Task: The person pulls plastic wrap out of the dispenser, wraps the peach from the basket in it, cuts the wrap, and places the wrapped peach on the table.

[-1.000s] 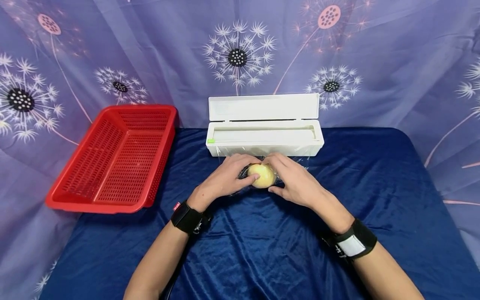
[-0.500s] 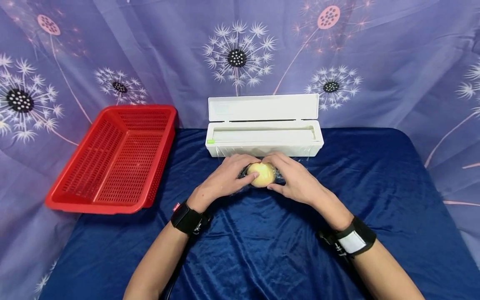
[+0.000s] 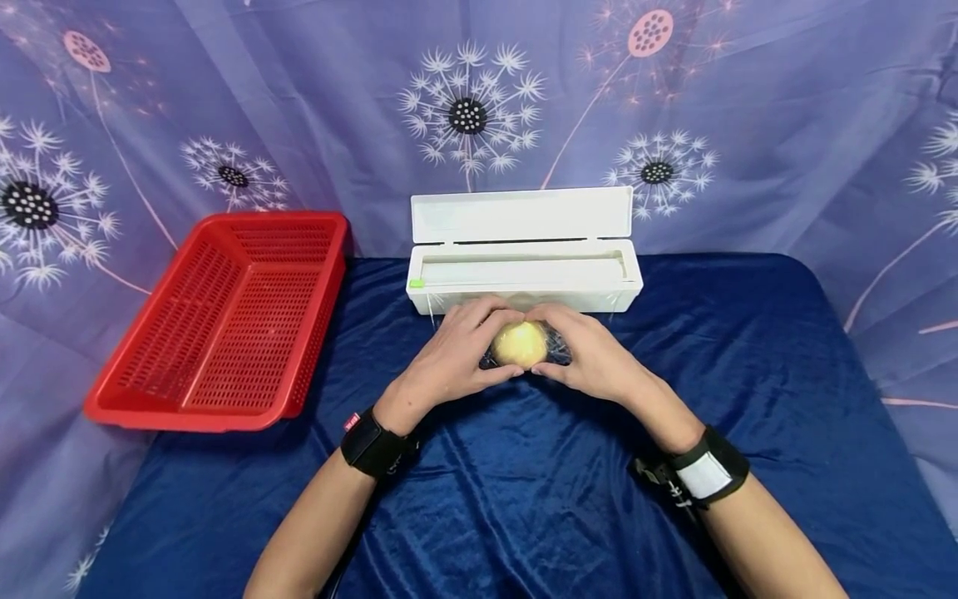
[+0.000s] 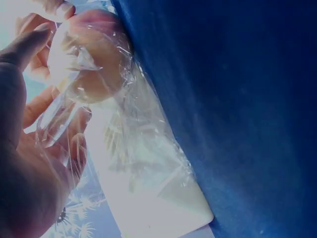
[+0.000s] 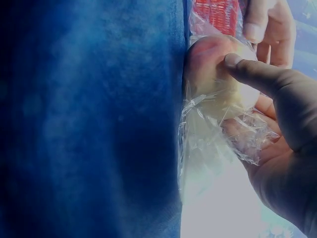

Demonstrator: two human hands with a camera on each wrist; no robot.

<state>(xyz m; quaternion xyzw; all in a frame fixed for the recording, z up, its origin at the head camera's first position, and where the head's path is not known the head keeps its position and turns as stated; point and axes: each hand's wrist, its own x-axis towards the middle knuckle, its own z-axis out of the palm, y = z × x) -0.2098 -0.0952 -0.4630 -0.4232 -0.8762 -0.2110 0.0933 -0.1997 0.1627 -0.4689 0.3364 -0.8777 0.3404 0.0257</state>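
Note:
A round yellow peach (image 3: 520,344) with a pink patch, seen in the wrist views, sits between both hands in front of the white box. Clear cling film (image 4: 143,134) covers it and hangs in folds at its sides. My left hand (image 3: 456,353) grips its left side, thumb at the near edge and fingers at the far edge. On the other side my right hand (image 3: 595,353) holds it the same way, its thumb (image 5: 257,74) against the peach in the right wrist view. The fingertips nearly meet across the fruit. Its underside is hidden in the head view.
Behind the hands stands a long white cling film box (image 3: 524,298), lid (image 3: 521,216) raised, with a green piece at its left front. A red plastic basket (image 3: 310,349) lies to the left. Blue cloth (image 3: 516,499) covers the table, with a patterned curtain (image 3: 337,125) behind.
My left thumb has slid off the top of the peach to its near edge, close to the right thumb. The peach stays in nearly the same place. The head view has shifted slightly.

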